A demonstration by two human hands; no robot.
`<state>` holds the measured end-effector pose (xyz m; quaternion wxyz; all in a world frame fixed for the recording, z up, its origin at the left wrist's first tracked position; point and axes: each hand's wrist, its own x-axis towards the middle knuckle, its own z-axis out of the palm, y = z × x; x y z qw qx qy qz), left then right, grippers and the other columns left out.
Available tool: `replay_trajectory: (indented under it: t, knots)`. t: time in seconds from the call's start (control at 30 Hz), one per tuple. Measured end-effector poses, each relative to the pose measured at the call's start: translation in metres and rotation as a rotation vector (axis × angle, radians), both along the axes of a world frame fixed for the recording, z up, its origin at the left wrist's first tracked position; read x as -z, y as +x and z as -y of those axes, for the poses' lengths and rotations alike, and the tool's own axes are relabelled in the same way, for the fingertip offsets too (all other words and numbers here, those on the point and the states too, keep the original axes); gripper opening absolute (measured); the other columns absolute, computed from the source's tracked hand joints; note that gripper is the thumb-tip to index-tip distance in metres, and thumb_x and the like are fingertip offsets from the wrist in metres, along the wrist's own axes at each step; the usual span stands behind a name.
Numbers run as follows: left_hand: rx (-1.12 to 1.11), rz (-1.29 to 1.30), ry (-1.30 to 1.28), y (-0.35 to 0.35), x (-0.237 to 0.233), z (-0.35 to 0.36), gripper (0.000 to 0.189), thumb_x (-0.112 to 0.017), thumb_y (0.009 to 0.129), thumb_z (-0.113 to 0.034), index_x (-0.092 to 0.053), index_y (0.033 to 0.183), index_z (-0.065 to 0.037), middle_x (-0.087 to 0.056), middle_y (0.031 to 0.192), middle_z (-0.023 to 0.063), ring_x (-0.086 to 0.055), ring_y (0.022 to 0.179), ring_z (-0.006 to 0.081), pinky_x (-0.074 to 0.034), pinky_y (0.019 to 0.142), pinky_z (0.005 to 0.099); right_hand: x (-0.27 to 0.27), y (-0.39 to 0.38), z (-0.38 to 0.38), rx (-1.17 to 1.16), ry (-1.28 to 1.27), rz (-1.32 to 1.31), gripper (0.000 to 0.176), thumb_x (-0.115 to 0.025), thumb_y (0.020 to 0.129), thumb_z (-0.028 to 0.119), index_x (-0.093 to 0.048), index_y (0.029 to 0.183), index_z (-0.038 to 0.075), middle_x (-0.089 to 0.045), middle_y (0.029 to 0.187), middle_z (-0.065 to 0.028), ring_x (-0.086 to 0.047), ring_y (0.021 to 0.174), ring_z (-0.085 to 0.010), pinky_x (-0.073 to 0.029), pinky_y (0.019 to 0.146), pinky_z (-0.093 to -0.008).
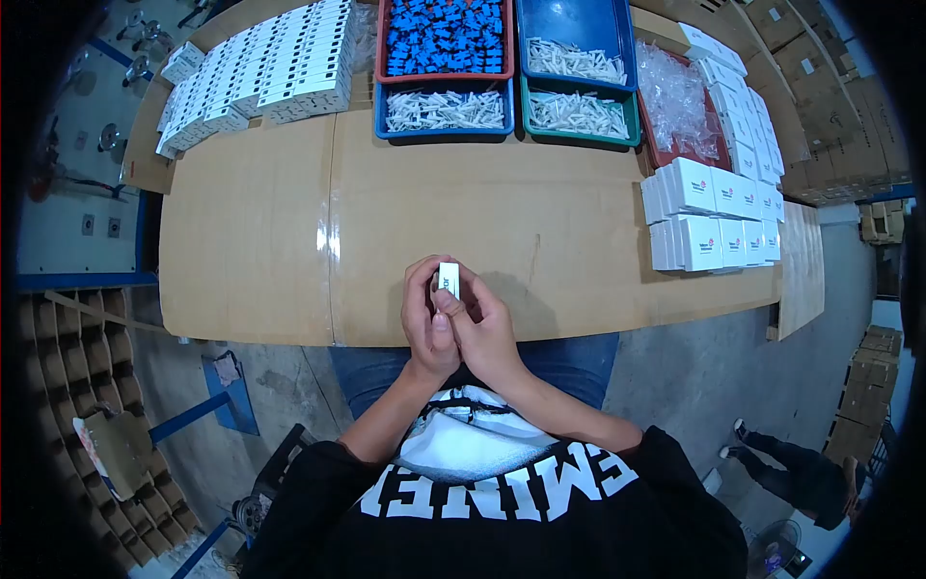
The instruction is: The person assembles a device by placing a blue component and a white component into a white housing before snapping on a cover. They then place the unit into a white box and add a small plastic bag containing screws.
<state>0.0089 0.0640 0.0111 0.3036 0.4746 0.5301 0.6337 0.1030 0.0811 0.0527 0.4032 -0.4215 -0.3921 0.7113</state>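
A small white block-shaped piece [449, 276] with dark lettering stands up between my two hands, just above the near edge of the table. My left hand [427, 323] is closed around its left side. My right hand [488, 333] wraps it from the right, with a thumb lying across its lower front. The lower part of the piece is hidden by my fingers and thumbs, so its full shape cannot be made out.
At the back stand a red tray [382, 48] of blue parts and blue and green trays [580, 142] of white parts. Stacked white boxes [307, 95] line the back left, more white boxes [701, 243] the right. Clear plastic bags [675, 101] fill another red tray. A person [805, 482] is at lower right.
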Motion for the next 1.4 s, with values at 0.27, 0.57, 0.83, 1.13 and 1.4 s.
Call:
replay_trajectory:
  t: [0.27, 0.57, 0.83, 1.13, 1.4]
  knots:
    - [0.037, 0.02, 0.003, 0.004, -0.002, 0.0, 0.073, -0.042, 0.1, -0.055, -0.049, 0.137, 0.008, -0.051, 0.134, 0.0193, -0.055, 0.123, 0.0272, -0.043, 0.109, 0.0397, -0.003, 0.006, 0.004, -0.067, 0.094, 0.125, 0.057, -0.054, 0.113, 0.028, -0.043, 0.155, -0.008, -0.068, 0.13, -0.0147, -0.06, 0.121, -0.0146, -0.048, 0.104, -0.0298]
    - [-0.01, 0.015, 0.071, 0.004, -0.003, -0.001, 0.073, -0.044, 0.101, -0.056, -0.054, 0.133, 0.009, -0.057, 0.127, 0.0241, -0.061, 0.113, 0.0333, -0.05, 0.096, 0.0424, -0.008, 0.015, 0.004, -0.125, 0.046, 0.152, 0.058, -0.046, 0.115, 0.034, -0.042, 0.158, -0.004, -0.068, 0.128, -0.0133, -0.06, 0.119, -0.0142, -0.049, 0.101, -0.0284]
    - [0.026, -0.066, 0.086, 0.004, -0.004, -0.004, 0.078, -0.043, 0.1, -0.059, -0.046, 0.142, 0.007, -0.049, 0.139, 0.022, -0.053, 0.129, 0.0313, -0.04, 0.112, 0.0434, 0.003, 0.01, 0.006, -0.037, 0.142, 0.042, 0.06, -0.048, 0.114, 0.034, -0.037, 0.16, -0.004, -0.057, 0.149, -0.0162, -0.053, 0.136, -0.0197, -0.041, 0.114, -0.033]
    - [0.341, 0.165, -0.12, -0.005, -0.013, 0.004, 0.103, -0.073, 0.091, -0.038, -0.019, 0.166, 0.004, -0.038, 0.162, 0.0232, -0.042, 0.149, 0.032, -0.032, 0.123, 0.0468, 0.005, 0.035, -0.025, -0.104, 0.459, -0.048, 0.092, -0.061, 0.102, 0.056, -0.023, 0.165, 0.0, -0.025, 0.172, -0.0188, -0.031, 0.157, -0.0317, -0.027, 0.127, -0.0446]
    - [0.349, 0.067, -0.17, -0.023, -0.006, 0.013, 0.109, -0.083, 0.081, -0.03, -0.019, 0.164, 0.002, -0.039, 0.16, 0.0199, -0.036, 0.153, 0.0315, -0.028, 0.126, 0.0455, 0.009, 0.05, -0.027, -0.275, 0.225, -0.139, 0.109, -0.065, 0.093, 0.07, -0.024, 0.165, -0.001, -0.025, 0.172, -0.0172, -0.024, 0.16, -0.031, -0.024, 0.128, -0.048]
